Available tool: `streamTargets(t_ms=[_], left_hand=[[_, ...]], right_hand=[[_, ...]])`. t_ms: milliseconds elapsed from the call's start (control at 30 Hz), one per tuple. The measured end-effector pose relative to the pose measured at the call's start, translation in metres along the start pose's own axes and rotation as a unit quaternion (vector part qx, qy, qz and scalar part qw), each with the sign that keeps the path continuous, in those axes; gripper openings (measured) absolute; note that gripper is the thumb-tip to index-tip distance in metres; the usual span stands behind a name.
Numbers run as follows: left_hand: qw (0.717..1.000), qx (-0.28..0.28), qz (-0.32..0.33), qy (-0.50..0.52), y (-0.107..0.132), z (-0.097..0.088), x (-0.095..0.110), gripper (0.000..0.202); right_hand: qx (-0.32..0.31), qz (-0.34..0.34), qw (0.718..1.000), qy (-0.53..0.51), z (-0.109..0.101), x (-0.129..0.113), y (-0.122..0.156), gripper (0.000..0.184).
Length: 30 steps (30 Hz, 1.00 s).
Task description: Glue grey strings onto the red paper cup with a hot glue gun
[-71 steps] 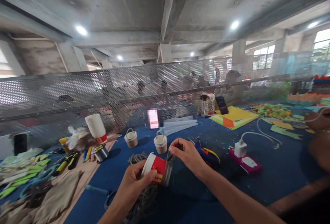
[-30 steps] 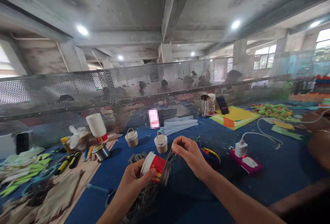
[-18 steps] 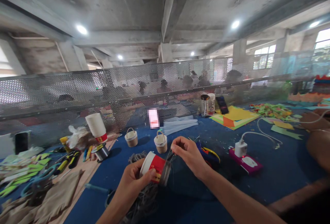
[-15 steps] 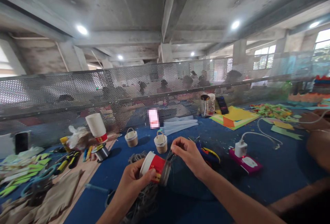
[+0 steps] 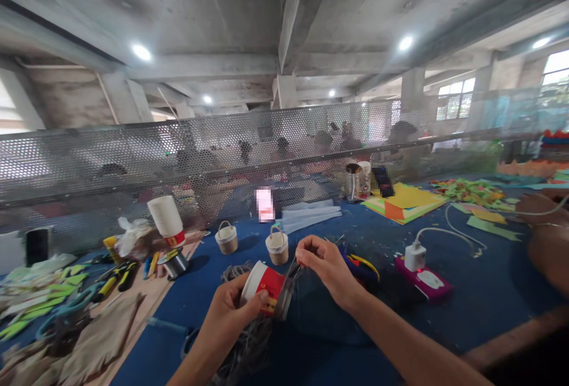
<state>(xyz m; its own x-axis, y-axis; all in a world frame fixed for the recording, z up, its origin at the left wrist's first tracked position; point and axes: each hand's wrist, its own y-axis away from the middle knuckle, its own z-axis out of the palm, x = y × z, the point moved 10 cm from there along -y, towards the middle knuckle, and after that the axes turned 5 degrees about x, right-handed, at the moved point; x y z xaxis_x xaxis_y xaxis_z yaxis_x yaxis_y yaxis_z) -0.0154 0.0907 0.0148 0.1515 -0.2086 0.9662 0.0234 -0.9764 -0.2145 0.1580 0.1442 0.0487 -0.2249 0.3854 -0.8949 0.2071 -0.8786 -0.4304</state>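
My left hand [image 5: 229, 310] is closed round a red and white paper cup [image 5: 265, 284], held on its side with the base end pointing right. Grey twine is wound round the cup's base end [image 5: 284, 299]. My right hand [image 5: 323, 265] pinches a strand of that twine just above the base. A loose heap of grey twine [image 5: 247, 344] lies on the blue table cover [image 5: 466, 297] under the cup. Two small twine-covered baskets with handles [image 5: 226, 237] [image 5: 277, 245] stand just beyond my hands.
A stack of white paper cups [image 5: 166, 219], pliers, pens and a wire spool lie to the left. A charger on a pink power bank [image 5: 422, 276] sits to the right, coloured paper sheets [image 5: 404, 199] farther back. A perforated metal screen [image 5: 133, 160] bounds the table. Another person's arm [image 5: 544, 238] is at the right edge.
Almost nothing differs. My right hand has shifted slightly lower and nearer the cup's base, still pinching the twine. The left hand keeps the cup in the same place.
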Motion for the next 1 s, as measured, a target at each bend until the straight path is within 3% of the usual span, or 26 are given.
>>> streamTargets(t_ms=[267,767,1000], left_hand=[[1.000,0.001,0.003,-0.006,0.000,-0.002,-0.003,0.032],[1.000,-0.003,0.008,-0.005,0.006,0.002,0.010,0.030],[1.000,-0.012,0.000,0.005,0.004,0.002,0.004,0.032]], right_hand=[[0.004,-0.005,1.000,-0.012,0.000,-0.002,0.001,0.013],[0.007,0.016,0.999,0.047,0.000,0.008,0.000,0.010],[-0.004,0.017,0.998,0.059,0.003,0.009,0.001,0.011]])
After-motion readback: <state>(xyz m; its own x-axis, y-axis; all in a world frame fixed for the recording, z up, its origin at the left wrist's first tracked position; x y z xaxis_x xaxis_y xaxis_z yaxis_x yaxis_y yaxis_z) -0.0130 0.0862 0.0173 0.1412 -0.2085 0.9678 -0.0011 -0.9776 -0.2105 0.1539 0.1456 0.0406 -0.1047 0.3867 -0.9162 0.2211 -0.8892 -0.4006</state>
